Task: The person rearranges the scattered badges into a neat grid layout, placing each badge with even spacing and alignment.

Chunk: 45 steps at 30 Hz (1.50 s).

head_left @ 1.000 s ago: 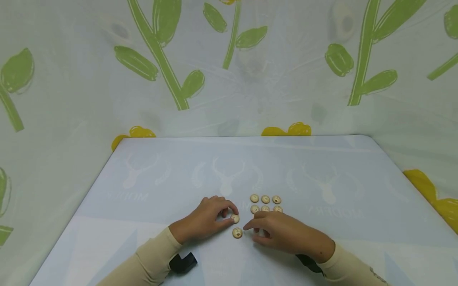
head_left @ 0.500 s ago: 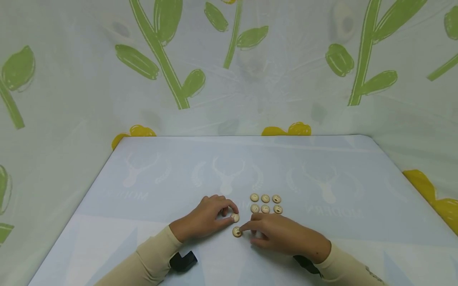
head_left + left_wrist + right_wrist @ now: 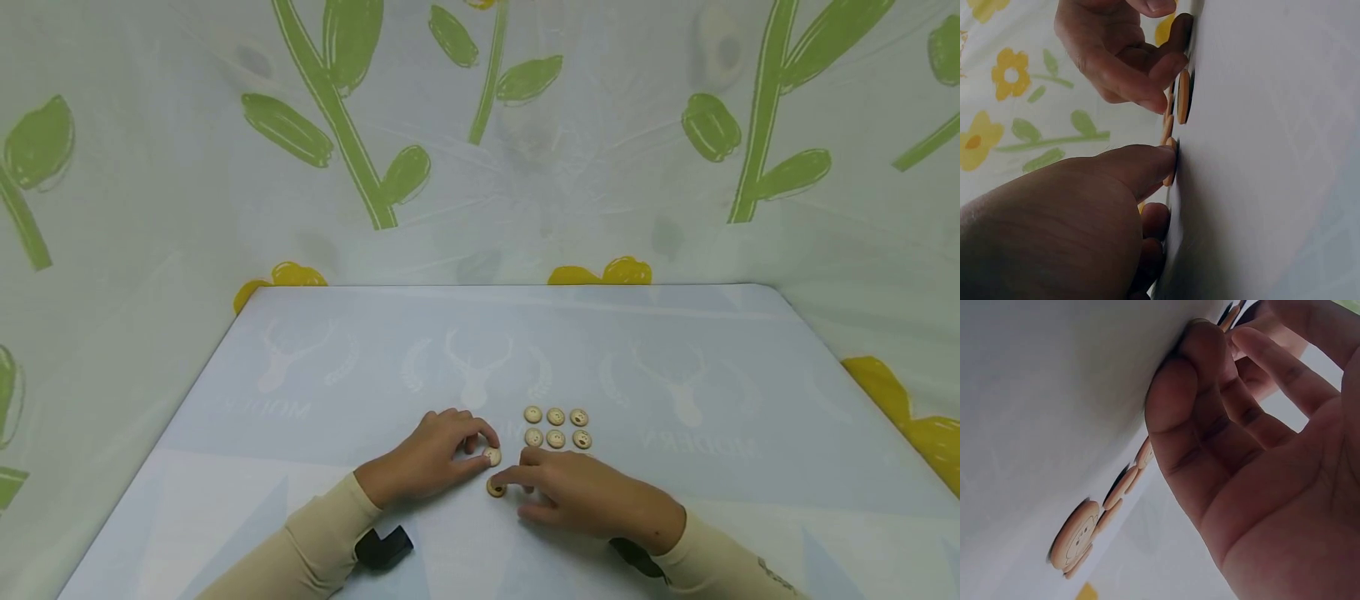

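My left hand pinches a round wooden button between thumb and forefinger at the tabletop. In the left wrist view, the thumb lies over this button's edge. Just nearer the person lies another button with a dark mark on its face. The forefinger of my right hand is stretched onto this second button and covers part of it. That hand's thumb stands apart, while the other fingers are bent under the palm, close over the tabletop in the right wrist view.
Several matching buttons lie in two rows of three just beyond the right hand; one face-marked button shows in the right wrist view. A black wrist device is beside the left sleeve. The pale table ends at a flower-patterned curtain.
My right hand has moved left, and its forefinger has come from beside the nearer button onto it. The left hand stays in place with its button.
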### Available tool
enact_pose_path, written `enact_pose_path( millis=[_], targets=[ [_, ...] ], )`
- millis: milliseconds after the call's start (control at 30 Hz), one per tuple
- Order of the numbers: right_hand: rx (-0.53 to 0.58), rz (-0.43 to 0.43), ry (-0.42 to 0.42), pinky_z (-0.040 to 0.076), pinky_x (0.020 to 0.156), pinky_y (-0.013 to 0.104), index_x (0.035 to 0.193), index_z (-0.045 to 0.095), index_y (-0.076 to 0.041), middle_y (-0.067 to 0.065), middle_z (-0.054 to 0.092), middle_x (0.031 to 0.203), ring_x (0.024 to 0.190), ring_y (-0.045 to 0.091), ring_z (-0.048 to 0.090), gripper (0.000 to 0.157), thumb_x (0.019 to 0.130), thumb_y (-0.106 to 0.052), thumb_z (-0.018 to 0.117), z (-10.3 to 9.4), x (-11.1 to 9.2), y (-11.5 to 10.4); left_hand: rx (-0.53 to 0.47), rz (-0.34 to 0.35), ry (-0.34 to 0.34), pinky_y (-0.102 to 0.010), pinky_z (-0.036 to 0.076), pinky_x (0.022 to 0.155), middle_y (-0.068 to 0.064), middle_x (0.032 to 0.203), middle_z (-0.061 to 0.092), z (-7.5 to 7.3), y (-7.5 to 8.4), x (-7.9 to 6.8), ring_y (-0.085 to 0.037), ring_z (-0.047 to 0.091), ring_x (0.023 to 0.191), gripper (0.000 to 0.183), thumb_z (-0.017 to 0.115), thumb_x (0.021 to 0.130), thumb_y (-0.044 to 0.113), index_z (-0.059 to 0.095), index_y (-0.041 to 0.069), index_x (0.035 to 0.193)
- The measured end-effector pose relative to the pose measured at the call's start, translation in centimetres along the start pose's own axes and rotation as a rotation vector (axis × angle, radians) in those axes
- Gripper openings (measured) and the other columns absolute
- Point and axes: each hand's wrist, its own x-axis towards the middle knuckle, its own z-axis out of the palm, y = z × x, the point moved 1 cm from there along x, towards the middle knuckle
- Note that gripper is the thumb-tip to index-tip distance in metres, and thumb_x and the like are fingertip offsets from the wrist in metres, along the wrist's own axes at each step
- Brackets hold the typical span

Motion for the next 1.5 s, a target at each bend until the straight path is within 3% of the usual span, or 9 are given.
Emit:
enact_pose_path(
  millis=[767, 1500],
  targets=[
    [-0.069, -0.010, 0.020, 0.039, 0.055, 0.016, 0.130, 0.063, -0.031, -0.007, 0.054, 0.096, 0.062, -0.004, 0.043, 0.038, 0.093, -0.024, 0.069, 0.07, 0.00, -0.52, 0.002, -0.001, 0.001, -0.032, 0.029, 0.076, 0.015, 0.081, 0.049, 0.04, 0.06, 0.02, -0.003, 0.044, 0.079, 0.013, 0.069, 0.095, 0.035, 0.067, 0.031, 0.107],
    [-0.050, 0.006, 0.052, 0.040, 0.058, 0.017, 0.116, 0.067, -0.028, -0.011, 0.053, 0.088, 0.063, -0.003, 0.044, 0.027, 0.093, -0.014, 0.068, 0.15, 0.16, -0.36, -0.012, -0.021, -0.010, -0.033, 0.029, 0.077, 0.015, 0.082, 0.050, 0.09, 0.14, 0.00, -0.004, 0.045, 0.079, 0.014, 0.067, 0.095, 0.038, 0.068, 0.031, 0.108]
  ],
)
